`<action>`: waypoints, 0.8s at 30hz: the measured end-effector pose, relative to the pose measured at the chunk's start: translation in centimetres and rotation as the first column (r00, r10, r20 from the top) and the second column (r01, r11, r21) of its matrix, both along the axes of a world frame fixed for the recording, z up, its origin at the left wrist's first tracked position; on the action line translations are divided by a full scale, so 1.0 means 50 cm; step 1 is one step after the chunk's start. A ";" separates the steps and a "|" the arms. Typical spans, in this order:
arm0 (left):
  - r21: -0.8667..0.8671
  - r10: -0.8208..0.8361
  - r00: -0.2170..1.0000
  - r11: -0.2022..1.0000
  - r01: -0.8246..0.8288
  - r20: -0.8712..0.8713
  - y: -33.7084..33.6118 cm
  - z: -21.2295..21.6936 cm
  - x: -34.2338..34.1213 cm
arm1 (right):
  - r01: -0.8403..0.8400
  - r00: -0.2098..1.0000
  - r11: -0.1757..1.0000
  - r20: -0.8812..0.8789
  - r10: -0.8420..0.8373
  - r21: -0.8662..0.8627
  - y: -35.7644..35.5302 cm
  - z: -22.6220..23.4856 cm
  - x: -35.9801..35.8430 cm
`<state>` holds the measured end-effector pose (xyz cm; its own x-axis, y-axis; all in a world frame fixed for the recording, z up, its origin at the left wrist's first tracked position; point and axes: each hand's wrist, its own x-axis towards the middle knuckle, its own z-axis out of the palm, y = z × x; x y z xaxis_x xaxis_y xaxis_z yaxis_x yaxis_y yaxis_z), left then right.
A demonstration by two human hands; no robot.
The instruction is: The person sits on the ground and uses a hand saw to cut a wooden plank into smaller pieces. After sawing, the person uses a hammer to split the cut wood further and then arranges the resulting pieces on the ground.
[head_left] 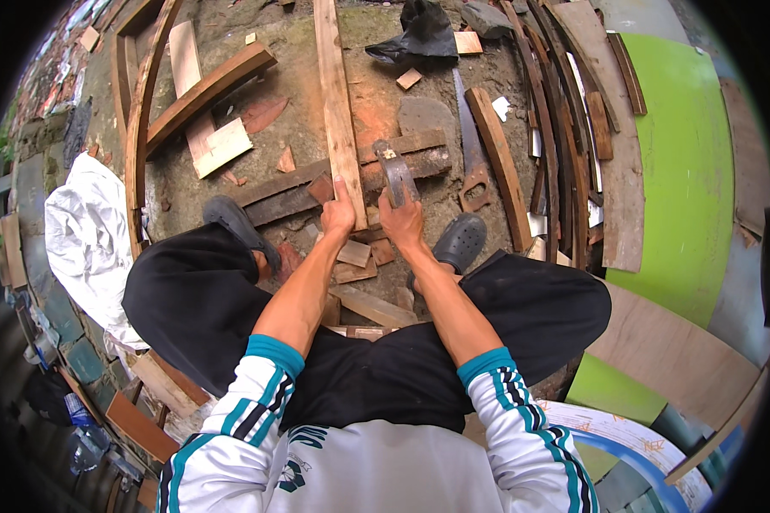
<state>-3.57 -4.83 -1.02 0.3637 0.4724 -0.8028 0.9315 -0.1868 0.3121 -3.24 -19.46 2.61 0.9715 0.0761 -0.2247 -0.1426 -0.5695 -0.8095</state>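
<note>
Head view: a squatting person steadies a long plank and holds a hammer over it.

The left hand (338,214) pinches the near end of the long plank (338,111), fingers curled closed on its left edge; the plank runs away across the dirt ground (376,90) and lies over a dark crosspiece (351,175). The right hand (402,221) is wrapped shut around the hammer (395,171), head just right of the plank. A handsaw (470,154) lies further right. Striking well likely means keeping the left fingers clear and pressing the plank flat.
</note>
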 end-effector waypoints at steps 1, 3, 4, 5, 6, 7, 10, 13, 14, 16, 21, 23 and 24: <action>-0.001 -0.006 1.000 1.000 0.006 0.001 -0.002 0.006 0.003 | -0.003 1.000 0.999 -0.014 0.003 -0.042 -0.002 -0.009 -0.012; -0.011 0.019 1.000 1.000 -0.019 0.016 0.003 -0.004 0.002 | -0.084 0.996 0.992 -0.038 0.081 -0.094 -0.010 -0.031 -0.028; -0.016 0.032 0.999 0.999 -0.032 0.026 0.004 -0.011 0.003 | -0.124 0.992 0.985 -0.049 0.119 -0.120 -0.014 -0.041 -0.030; -0.014 0.022 1.000 1.000 -0.022 0.019 0.005 -0.010 0.002 | -0.090 0.996 0.991 -0.030 0.087 -0.095 -0.011 -0.038 -0.029; -0.012 0.012 1.000 1.000 -0.012 0.012 0.005 -0.010 0.002 | -0.056 0.998 0.996 -0.012 0.055 -0.070 -0.007 -0.035 -0.027; -0.009 0.003 1.000 1.000 -0.003 0.006 0.006 -0.010 0.001 | -0.022 1.000 0.999 0.006 0.023 -0.044 -0.004 -0.031 -0.024; -0.020 0.002 1.000 1.000 -0.002 -0.001 -0.006 0.014 0.010 | -0.001 0.993 1.000 0.117 0.001 0.004 -0.006 -0.037 -0.011; -0.076 0.036 0.999 0.996 -0.037 -0.008 0.005 -0.006 0.003 | -0.117 0.992 0.992 -0.059 0.114 -0.043 -0.015 -0.036 -0.022; -0.125 0.071 0.997 0.990 -0.068 0.020 0.005 -0.013 0.002 | -0.137 0.986 0.986 -0.105 0.127 -0.092 -0.019 -0.041 -0.024; -0.227 0.142 0.988 0.966 -0.123 0.068 0.006 -0.028 0.001 | -0.180 0.969 0.966 -0.201 0.141 -0.187 -0.028 -0.052 -0.031; -0.507 0.391 0.904 0.822 -0.258 0.174 0.042 -0.051 -0.015 | -0.021 0.984 0.996 -0.177 0.005 -0.092 -0.023 -0.038 -0.042; -0.658 0.474 0.870 0.700 -0.278 0.137 0.048 -0.028 -0.013 | 0.049 0.981 0.995 -0.183 -0.065 -0.091 -0.028 -0.036 -0.039; -0.731 0.485 0.871 0.621 -0.283 0.075 0.038 0.014 -0.003 | 0.106 0.970 0.990 -0.209 -0.124 -0.092 -0.041 -0.035 -0.037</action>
<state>-3.74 -2.96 -0.31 0.5057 -0.0244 -0.8624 0.7390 0.5281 0.4184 -5.08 -21.50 0.86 0.9014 -0.0597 -0.4289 -0.3756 -0.6007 -0.7058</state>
